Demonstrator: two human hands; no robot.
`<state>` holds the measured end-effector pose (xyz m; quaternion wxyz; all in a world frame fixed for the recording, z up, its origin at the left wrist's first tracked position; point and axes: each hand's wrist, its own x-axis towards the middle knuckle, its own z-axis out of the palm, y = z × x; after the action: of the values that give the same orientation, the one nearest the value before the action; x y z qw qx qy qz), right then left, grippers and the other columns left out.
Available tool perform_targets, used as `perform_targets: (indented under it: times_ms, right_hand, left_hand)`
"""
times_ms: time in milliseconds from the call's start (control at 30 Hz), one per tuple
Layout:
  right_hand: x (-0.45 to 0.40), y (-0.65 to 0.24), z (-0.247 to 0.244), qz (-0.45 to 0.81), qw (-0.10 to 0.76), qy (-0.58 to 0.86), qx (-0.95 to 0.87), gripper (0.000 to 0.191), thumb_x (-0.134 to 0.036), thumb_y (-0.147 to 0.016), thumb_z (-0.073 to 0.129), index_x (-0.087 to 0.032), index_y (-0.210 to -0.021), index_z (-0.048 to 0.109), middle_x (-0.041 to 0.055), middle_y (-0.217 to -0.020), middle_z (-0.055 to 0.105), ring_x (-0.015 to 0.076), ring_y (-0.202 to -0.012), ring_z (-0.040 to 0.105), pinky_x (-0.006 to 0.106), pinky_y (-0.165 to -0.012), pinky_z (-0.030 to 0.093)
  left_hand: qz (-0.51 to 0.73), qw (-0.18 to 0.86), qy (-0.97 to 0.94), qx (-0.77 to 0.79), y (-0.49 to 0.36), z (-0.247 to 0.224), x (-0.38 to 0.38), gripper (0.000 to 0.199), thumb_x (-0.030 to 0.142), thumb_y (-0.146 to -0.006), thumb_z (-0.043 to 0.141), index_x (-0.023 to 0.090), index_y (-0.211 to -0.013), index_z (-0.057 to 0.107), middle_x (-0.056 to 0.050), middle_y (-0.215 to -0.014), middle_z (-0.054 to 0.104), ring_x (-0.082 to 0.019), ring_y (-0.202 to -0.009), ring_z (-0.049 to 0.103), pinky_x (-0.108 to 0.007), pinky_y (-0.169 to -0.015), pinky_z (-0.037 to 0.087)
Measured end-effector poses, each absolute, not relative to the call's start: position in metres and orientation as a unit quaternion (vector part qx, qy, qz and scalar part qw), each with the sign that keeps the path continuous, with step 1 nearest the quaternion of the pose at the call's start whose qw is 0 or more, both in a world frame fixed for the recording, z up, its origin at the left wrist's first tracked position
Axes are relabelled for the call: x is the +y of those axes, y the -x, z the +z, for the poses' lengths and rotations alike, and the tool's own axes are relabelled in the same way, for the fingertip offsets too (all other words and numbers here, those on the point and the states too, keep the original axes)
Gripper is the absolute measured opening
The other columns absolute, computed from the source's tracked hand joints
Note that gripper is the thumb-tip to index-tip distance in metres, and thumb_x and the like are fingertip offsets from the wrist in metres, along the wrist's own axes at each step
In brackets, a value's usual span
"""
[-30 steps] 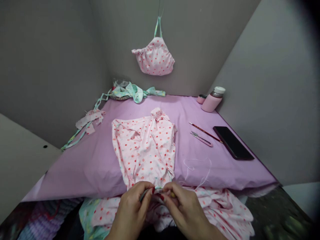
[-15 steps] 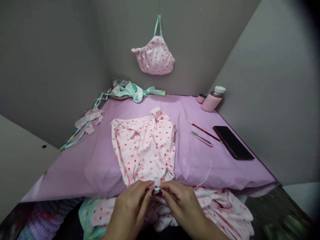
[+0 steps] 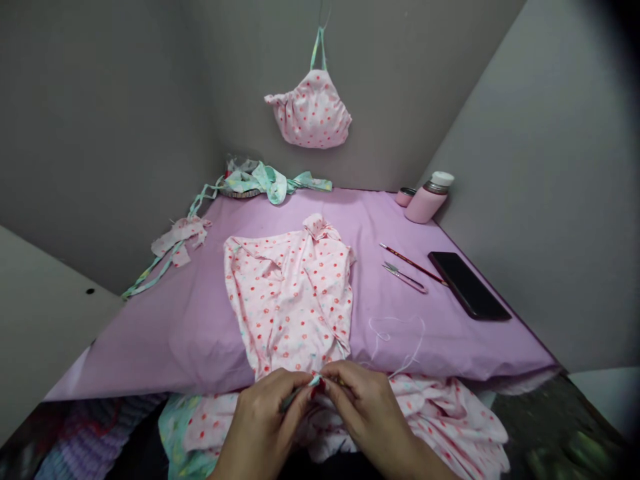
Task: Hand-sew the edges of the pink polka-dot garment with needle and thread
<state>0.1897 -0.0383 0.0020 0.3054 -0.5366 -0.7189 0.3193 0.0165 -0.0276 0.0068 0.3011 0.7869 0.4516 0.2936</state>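
At the table's near edge my left hand (image 3: 274, 413) and my right hand (image 3: 367, 407) meet, thumbs and forefingers pinched together. Between the fingertips shows a small light mint-green strip of fabric (image 3: 315, 381), at the lower end of the pink dotted cloth (image 3: 295, 307). That cloth spreads up the table and hangs down toward my lap. Any needle in the fingers is too small to make out. A loose white thread (image 3: 395, 333) curls on the table right of the cloth, trailing toward my right hand.
Thread snips (image 3: 405, 278), a red pencil (image 3: 413, 264) and a black phone (image 3: 469, 285) lie to the right. A pink bottle (image 3: 427, 199) stands at the back right. Mint fabric strips (image 3: 273, 181) and pink scraps (image 3: 181, 237) lie at the back left. A dotted pouch (image 3: 313, 113) hangs above.
My left hand has shifted slightly down, and its fingertips have turned. The mint strip now tilts upward between the fingers. My right hand has stayed almost in place.
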Motion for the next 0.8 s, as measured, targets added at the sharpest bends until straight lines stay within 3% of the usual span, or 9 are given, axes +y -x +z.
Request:
perform_targets:
  times_ms: [367,800]
  right_hand:
    - [-0.041,-0.1917,0.0055,0.27,0.319,0.535,-0.734,0.019,-0.014,-0.087,0.039,-0.017,-0.093,0.056,0.0035,-0.077,0.063,0.0138,-0.067,0.059,0.022,-0.06,0.041]
    - [-0.0474,-0.1943,0.0032,0.292,0.253,0.512,-0.767,0.024,-0.012,-0.087,0.037,-0.018,-0.087,0.06,0.0034,-0.077,0.064,0.0138,-0.069,0.06,0.021,-0.062,0.041]
  left_hand:
    - [0.263,0.297,-0.789,0.469,-0.0155,0.0057,-0.0264,0.016,0.015,-0.088,0.043,0.019,-0.09,0.058,-0.003,-0.08,0.065,-0.016,-0.072,0.063,-0.028,-0.064,0.049]
    - [0.294,0.327,-0.758,0.482,-0.0171,0.0087,-0.0257,0.014,0.016,-0.086,0.046,0.021,-0.085,0.06,-0.001,-0.078,0.066,-0.015,-0.07,0.063,-0.025,-0.063,0.048]
